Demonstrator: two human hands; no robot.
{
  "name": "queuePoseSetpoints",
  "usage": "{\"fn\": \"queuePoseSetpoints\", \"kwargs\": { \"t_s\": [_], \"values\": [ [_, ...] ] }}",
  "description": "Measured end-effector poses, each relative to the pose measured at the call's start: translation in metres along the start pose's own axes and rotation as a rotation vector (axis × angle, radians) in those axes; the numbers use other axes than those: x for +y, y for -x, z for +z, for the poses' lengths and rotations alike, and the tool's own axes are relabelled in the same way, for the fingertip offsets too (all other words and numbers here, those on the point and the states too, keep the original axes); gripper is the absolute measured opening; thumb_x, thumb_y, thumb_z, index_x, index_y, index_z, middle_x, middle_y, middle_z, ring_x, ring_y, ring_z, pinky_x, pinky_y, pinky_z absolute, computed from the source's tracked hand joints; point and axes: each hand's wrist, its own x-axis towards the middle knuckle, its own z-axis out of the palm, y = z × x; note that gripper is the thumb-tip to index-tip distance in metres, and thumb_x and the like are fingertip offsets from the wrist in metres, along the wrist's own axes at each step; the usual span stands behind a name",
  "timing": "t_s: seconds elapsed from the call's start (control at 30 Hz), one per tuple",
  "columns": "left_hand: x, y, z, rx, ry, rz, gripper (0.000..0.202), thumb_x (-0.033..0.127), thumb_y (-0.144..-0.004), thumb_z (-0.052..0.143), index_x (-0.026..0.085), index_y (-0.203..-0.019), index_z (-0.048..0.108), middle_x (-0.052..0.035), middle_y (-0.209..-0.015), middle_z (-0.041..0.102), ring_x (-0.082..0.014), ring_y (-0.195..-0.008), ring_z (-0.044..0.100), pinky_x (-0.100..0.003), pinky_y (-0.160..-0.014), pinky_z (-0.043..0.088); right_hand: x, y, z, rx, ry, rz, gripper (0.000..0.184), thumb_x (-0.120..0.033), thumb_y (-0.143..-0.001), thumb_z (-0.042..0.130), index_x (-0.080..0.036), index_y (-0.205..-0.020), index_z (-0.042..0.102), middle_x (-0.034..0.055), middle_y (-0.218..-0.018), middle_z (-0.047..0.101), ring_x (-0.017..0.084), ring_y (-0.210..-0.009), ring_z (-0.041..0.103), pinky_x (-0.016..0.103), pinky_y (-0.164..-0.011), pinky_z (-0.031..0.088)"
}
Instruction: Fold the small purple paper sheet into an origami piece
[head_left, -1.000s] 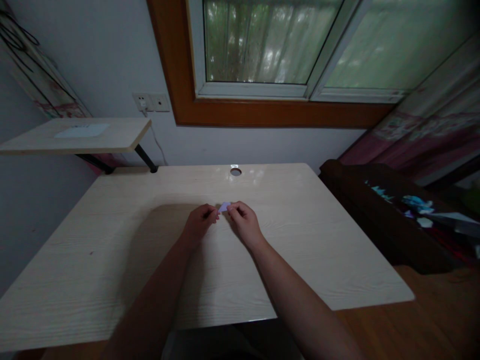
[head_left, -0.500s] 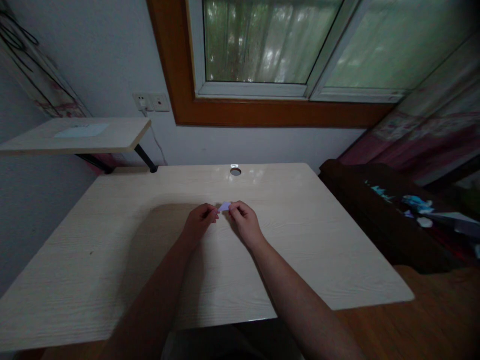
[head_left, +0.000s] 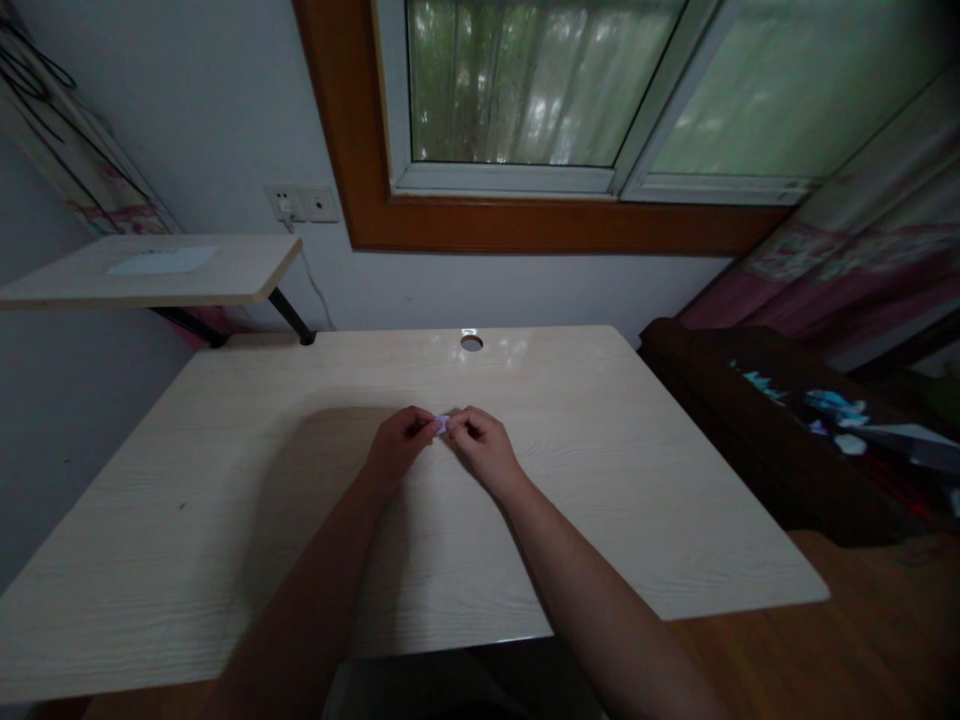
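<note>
A small piece of light purple paper (head_left: 442, 425) is pinched between my two hands, just above the pale wooden desk (head_left: 600, 480). My left hand (head_left: 401, 445) grips its left side with closed fingertips. On the other side, the thumb and fingers of my right hand (head_left: 484, 447) are closed on the paper as well. The fingertips of both hands nearly meet, so most of the paper is hidden and its exact shape cannot be made out.
At the back left stands a raised shelf (head_left: 247, 275) on black legs, a pale sheet (head_left: 161, 261) lying on it. A round cable hole (head_left: 472, 343) is near the desk's back edge. Right of the desk, a dark brown surface (head_left: 697, 400) bears assorted items.
My right hand has moved slightly left, closer to my left hand. Less of the purple paper shows between the fingers. My left hand has hardly moved.
</note>
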Motion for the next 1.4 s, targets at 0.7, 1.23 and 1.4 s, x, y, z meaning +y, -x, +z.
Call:
{"fn": "queuePoseSetpoints", "kwargs": {
  "t_s": [0.7,1.23,1.4],
  "values": [
    [-0.008,0.000,-0.005,-0.077,0.080,0.055,0.022,0.035,-0.084,0.059,0.017,-0.074,0.067,0.0006,-0.066,0.060,-0.0135,-0.066,0.055,-0.024,-0.065,0.043,0.000,0.000,0.000,-0.046,0.019,-0.042,0.017,-0.032,-0.087,0.060,-0.021,-0.078,0.068,0.0006,-0.072,0.059,0.015,-0.068,0.052,0.027,-0.063,0.038],
    [-0.002,0.001,-0.001,-0.060,0.064,0.013,0.020,0.035,-0.080,0.062,0.017,-0.073,0.066,-0.0003,-0.067,0.064,-0.0136,-0.065,0.058,-0.024,-0.065,0.046,0.000,0.000,-0.001,0.047,-0.021,0.024,0.018,-0.033,-0.087,0.059,-0.020,-0.078,0.069,0.0017,-0.075,0.062,0.016,-0.069,0.055,0.028,-0.066,0.042],
    [0.000,0.001,0.002,-0.018,0.163,-0.028,0.018,0.032,-0.075,0.069,0.017,-0.082,0.063,0.0007,-0.069,0.065,-0.0120,-0.064,0.060,-0.024,-0.064,0.048,0.001,0.000,0.002,0.071,-0.105,0.054,0.019,-0.038,-0.086,0.062,-0.021,-0.084,0.069,0.0013,-0.075,0.060,0.015,-0.065,0.053,0.027,-0.061,0.043]
  ]
}}
